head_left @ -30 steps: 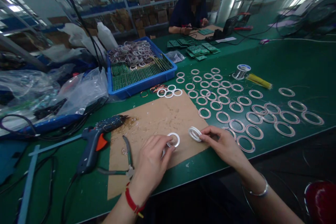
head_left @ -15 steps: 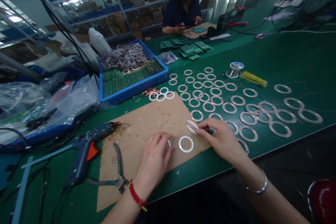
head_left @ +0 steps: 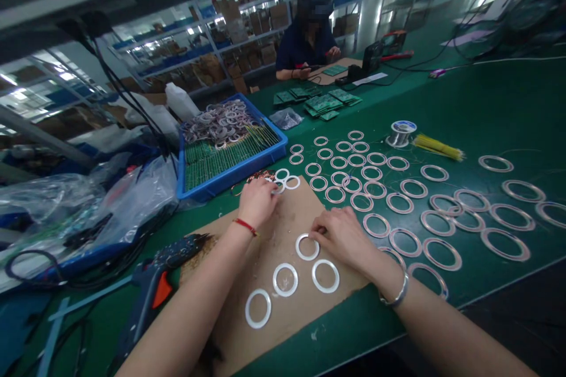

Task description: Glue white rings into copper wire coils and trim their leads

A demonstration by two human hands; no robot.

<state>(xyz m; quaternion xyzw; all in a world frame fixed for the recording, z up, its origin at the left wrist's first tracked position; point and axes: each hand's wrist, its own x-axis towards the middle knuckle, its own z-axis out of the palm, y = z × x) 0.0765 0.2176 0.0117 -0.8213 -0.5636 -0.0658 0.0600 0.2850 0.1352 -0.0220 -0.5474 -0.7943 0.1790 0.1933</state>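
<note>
My left hand (head_left: 257,201) reaches to the far edge of the brown cardboard sheet (head_left: 283,230), fingers curled down on the small white rings (head_left: 287,179) and copper coils there; what it grips is hidden. My right hand (head_left: 339,236) rests on the cardboard with its fingertips pinching the rim of a white ring (head_left: 306,246). Three more white rings lie flat on the cardboard nearer me: one (head_left: 285,279), another (head_left: 325,275) and a third (head_left: 258,308).
Several wound rings (head_left: 400,202) are laid in rows on the green table to the right. A blue tray (head_left: 230,174) of rings stands behind the cardboard. A glue gun (head_left: 154,280) lies at the left. A solder spool (head_left: 400,132) and yellow sticks (head_left: 437,146) sit farther back. Another person works at the far end.
My left hand moved from the near cardboard forward to the small rings at its far edge. Several white rings now lie on the cardboard where only one lay before. My right hand shifted left.
</note>
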